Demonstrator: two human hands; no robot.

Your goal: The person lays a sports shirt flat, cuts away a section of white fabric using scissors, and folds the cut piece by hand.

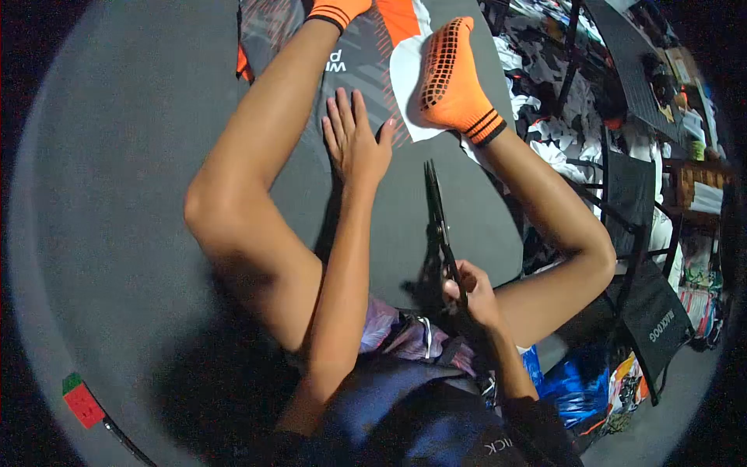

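Note:
My left hand (358, 148) lies flat, fingers spread, on the lower part of a dark grey printed cloth (358, 47) with white lettering and orange streaks. A white patch (408, 86) and an orange panel are along the cloth's right side. My right hand (476, 294) is closed round the handles of long dark scissors (438, 206). Their blades point forward, nearly together with a narrow gap at the tips, apart from the cloth. My feet, in orange grip socks (459, 86), rest at the cloth; the right one is on its white part.
I sit on a grey surface (117, 194) with both legs bent outward. At right stand black folding chairs (657, 327) and a dark table (634, 62), with heaps of cloth (576, 117) behind. A blue plastic bag (580, 389) lies lower right, a red and green object (83, 401) lower left.

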